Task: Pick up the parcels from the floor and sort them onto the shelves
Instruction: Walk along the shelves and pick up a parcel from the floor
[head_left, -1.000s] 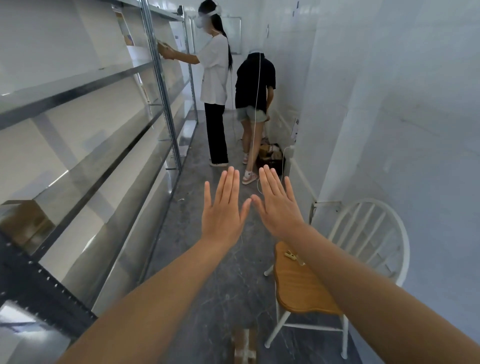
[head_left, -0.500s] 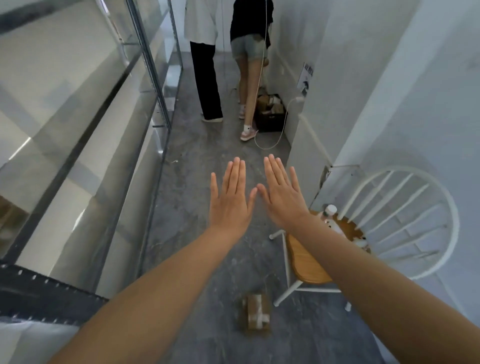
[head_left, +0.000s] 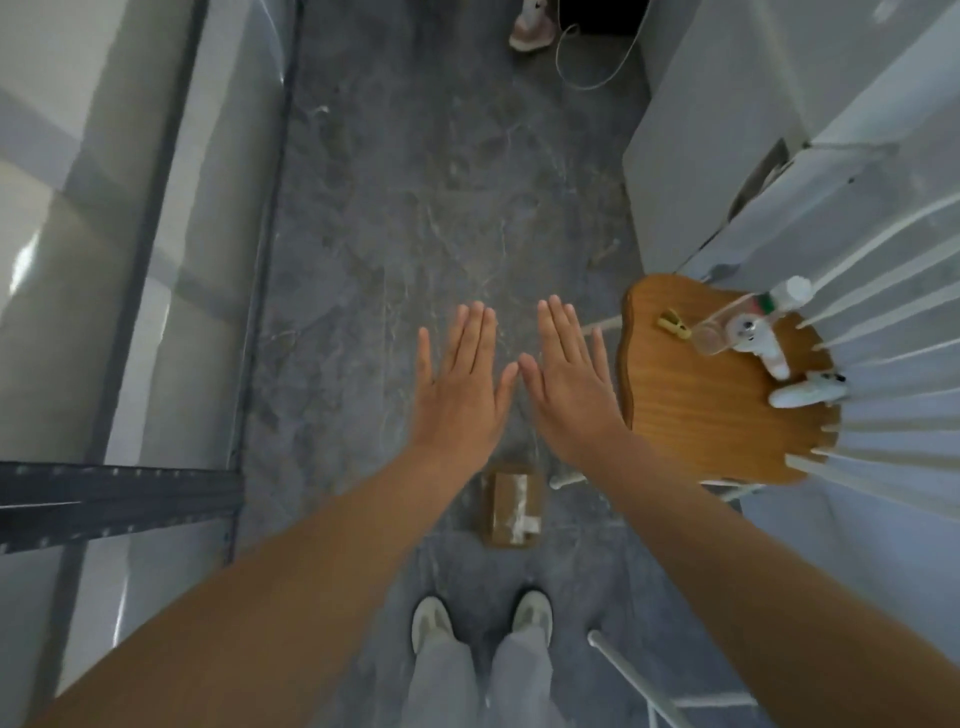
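Note:
A small brown cardboard parcel (head_left: 512, 509) with white tape lies flat on the grey floor, just ahead of my shoes. My left hand (head_left: 460, 387) and my right hand (head_left: 569, 384) are stretched out flat side by side above the floor, palms down, thumbs almost touching, holding nothing. Both hover above and beyond the parcel, apart from it. The metal shelves (head_left: 130, 291) run along the left side.
A white chair with a wooden seat (head_left: 711, 410) stands close on the right, carrying a bottle, a yellow clip and white controllers. A white wall (head_left: 727, 130) narrows the aisle on the right. Far ahead are another person's shoe (head_left: 530, 26) and a loose white cable (head_left: 597, 62).
My view has tipped downward from the aisle to the floor. The parcel and my own shoes have come into view. My hands stayed flat and side by side.

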